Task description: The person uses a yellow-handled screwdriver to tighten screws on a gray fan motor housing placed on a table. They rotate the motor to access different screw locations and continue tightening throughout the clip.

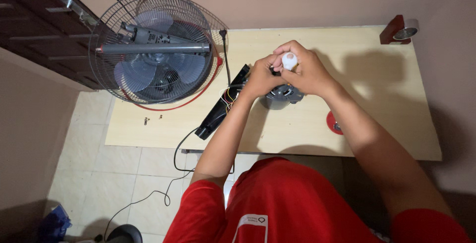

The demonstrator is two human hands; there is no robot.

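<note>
**A:** Both hands are up over the middle of the table [377,124], bunched together. The right hand [308,70] is curled, fingertips pinching a small white knob-like piece [289,60] at the top of the huddle. What it really is, I can't make out.

**B:** And the left hand [261,78]?

**A:** Curled in tight at nine o'clock of that white piece, fingers pressed against something dark. Exactly what it grips is hidden behind the knuckles.

**B:** Underneath them?

**A:** A grey metal fan motor [280,97], sitting on the table just at six o'clock of the hands. Only its lower half shows; the hands cover the top. Thin coloured wires [228,95] run off at nine o'clock into a long black casing [220,109] that lies slanted, its lower end at the table's near edge.

**B:** Further left?

**A:** A wire fan cage with grey blades [156,49] lying flat at ten o'clock, a grey pole [153,48] across it, hanging over the table's left edge. A few tiny screws [146,120] near it, too small to read clearly.

**B:** To the right?

**A:** A red round piece [331,122] at four o'clock of the hands, half hidden by the right forearm. At the far corner, two o'clock, a dark red block with a shiny metal ring [400,30].

**B:** The room?

**A:** Pale wooden tabletop against a plain beige wall, light floor tiles below, a black cord [176,161] trailing down, dark cabinet [29,30] cut off at the upper left.
</note>
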